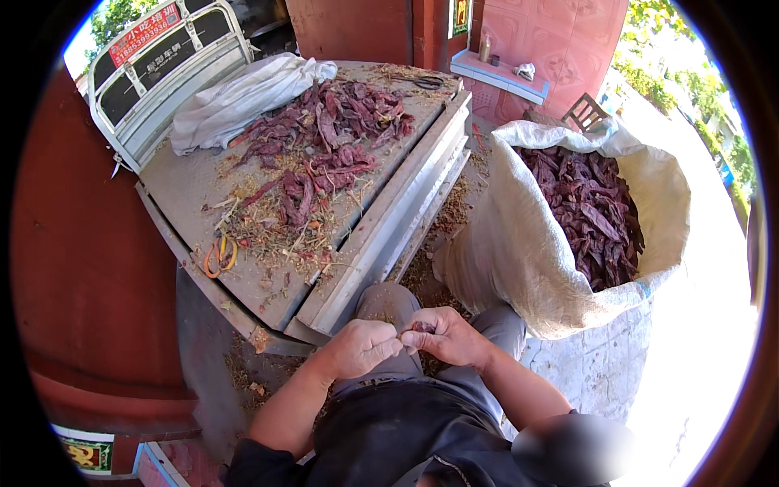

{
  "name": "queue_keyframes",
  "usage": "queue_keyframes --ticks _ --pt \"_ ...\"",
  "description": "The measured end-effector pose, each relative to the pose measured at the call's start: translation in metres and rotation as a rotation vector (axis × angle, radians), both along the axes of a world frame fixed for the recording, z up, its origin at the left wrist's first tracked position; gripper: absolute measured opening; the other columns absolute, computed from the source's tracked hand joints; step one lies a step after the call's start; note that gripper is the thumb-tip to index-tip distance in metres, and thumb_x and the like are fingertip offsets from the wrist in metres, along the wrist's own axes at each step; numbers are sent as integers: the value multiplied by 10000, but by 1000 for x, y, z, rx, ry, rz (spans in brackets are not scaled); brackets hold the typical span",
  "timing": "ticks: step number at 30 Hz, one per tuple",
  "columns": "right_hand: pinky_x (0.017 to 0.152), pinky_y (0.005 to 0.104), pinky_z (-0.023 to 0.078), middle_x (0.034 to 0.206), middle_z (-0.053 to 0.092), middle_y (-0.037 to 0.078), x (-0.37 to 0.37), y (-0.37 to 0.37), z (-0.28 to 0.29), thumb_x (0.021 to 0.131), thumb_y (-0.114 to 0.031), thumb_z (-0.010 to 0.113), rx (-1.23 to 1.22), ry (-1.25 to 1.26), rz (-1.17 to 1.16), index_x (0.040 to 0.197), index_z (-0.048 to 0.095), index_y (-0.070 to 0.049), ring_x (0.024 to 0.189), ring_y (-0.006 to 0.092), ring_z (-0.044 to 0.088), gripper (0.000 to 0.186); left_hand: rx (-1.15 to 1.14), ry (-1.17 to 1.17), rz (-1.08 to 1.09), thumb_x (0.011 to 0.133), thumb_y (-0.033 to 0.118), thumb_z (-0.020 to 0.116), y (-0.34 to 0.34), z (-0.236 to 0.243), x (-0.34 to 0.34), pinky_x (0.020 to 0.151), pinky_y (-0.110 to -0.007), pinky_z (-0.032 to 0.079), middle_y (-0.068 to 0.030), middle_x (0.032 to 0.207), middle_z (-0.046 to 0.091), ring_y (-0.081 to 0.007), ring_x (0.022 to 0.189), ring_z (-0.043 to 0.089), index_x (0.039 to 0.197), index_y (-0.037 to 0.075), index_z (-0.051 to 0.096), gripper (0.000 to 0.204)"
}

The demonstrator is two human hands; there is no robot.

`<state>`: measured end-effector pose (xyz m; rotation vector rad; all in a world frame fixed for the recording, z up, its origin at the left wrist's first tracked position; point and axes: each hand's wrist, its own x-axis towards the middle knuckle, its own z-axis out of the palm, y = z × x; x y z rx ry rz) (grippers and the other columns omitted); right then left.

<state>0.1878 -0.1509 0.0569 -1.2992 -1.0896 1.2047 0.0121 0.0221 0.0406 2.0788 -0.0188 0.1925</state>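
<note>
Over my lap, my two hands meet with their fingertips close together. My right hand (449, 338) is closed round a dark red dried chili pepper (423, 327), part of which shows between the fingers. My left hand (362, 349) is pinched shut against the right fingertips; whatever it grips is hidden. Ahead of them, a loose pile of dried chili peppers (329, 130) lies on the metal cart bed (268, 284), among stem bits and crumbs. To the right stands a big white woven sack (519, 243), its mouth wide and dried chili peppers (586, 215) filling it high.
Scissors with orange-yellow handles (221, 256) lie at the bed's near left edge. Dark-handled scissors (428, 82) rest at its far right corner. A crumpled white sack (243, 97) lies by the cart's rail (170, 57). A small ledge (503, 77) juts from the pink tiled wall.
</note>
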Motion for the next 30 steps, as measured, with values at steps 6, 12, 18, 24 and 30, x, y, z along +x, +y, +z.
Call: queue_keyframes --ticks 6,12,18,24,30 --pt "714 281 527 817 705 26 -18 6 -28 1052 -229 688 -99 13 -347 939 705 -14 747 107 640 244 498 -166 211 926 161 676 -9 8 17 629 -489 470 -141 707 583 -379 676 613 736 49 547 255" --pt "640 262 503 820 703 36 -17 12 -36 1062 -231 662 -150 501 -544 969 677 -55 720 124 665 199 548 -201 290 943 207 703 -18 3 25 638 -497 497 -121 713 613 -374 695 649 768 71 567 260" --pt "578 245 478 869 710 40 9 -16 8 1062 -262 660 59 516 -507 1038 675 -66 685 84 624 197 384 -30 333 929 276 766 -20 -13 16 632 -479 519 -111 724 653 -365 697 671 852 64 647 256" --pt "615 268 567 881 701 111 28 -62 118 1061 -212 610 526 47 -580 1036 647 -18 688 126 647 199 369 -71 449 884 196 823 -10 2 23 670 -404 560 -128 838 744 -313 768 731 1005 37 759 210" --pt "832 308 573 1139 695 146 116 -127 161 1046 -232 647 286 -766 -1146 1197 655 30 943 184 700 302 401 -293 792 929 130 747 66 24 13 689 -392 557 -152 895 737 -318 783 721 1087 18 741 194"
